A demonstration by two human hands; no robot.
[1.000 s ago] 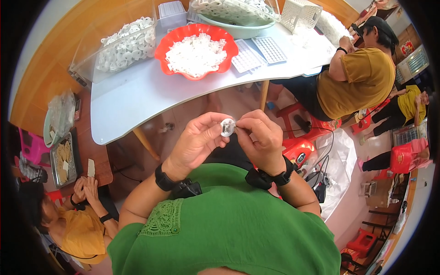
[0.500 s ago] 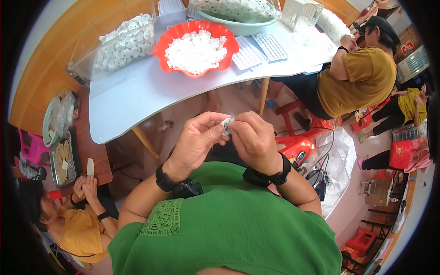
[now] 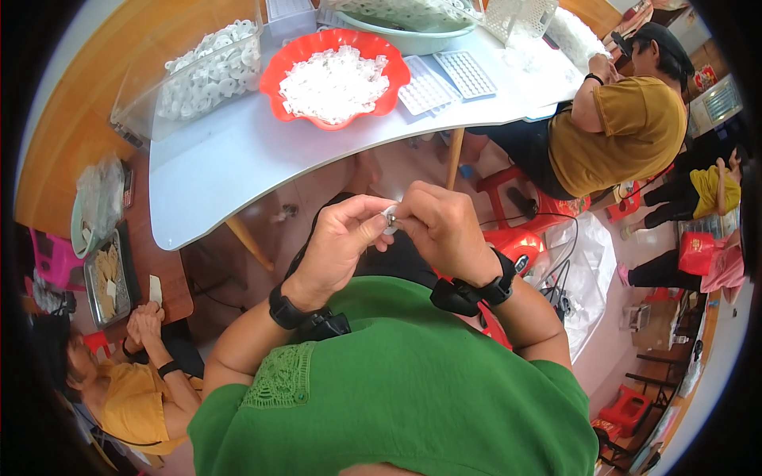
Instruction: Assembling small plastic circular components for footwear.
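Between my two hands is a small white plastic part [image 3: 390,216] with a darker spot at its middle. My left hand [image 3: 340,242] pinches it between thumb and forefinger. My right hand [image 3: 444,232] has its fingertips closed at the part's right side; whether they grip the part itself or a tiny piece on it is hidden. Both hands are held in front of my green top, short of the table's near edge. Beyond them on the white table [image 3: 214,174] stands a red scalloped bowl [image 3: 270,87] heaped with clear-white small pieces.
A clear bin [image 3: 135,103] of white parts stands left of the bowl. White trays [image 3: 467,73] lie to its right, with a pale green basin [image 3: 429,40] behind. One co-worker [image 3: 619,131] sits at the right, another [image 3: 135,389] at the lower left near a metal tray [image 3: 119,311].
My right hand has turned slightly, its knuckles rising and its wrist shifting right. My left hand keeps its pinch on the small white part. The view has shifted a little.
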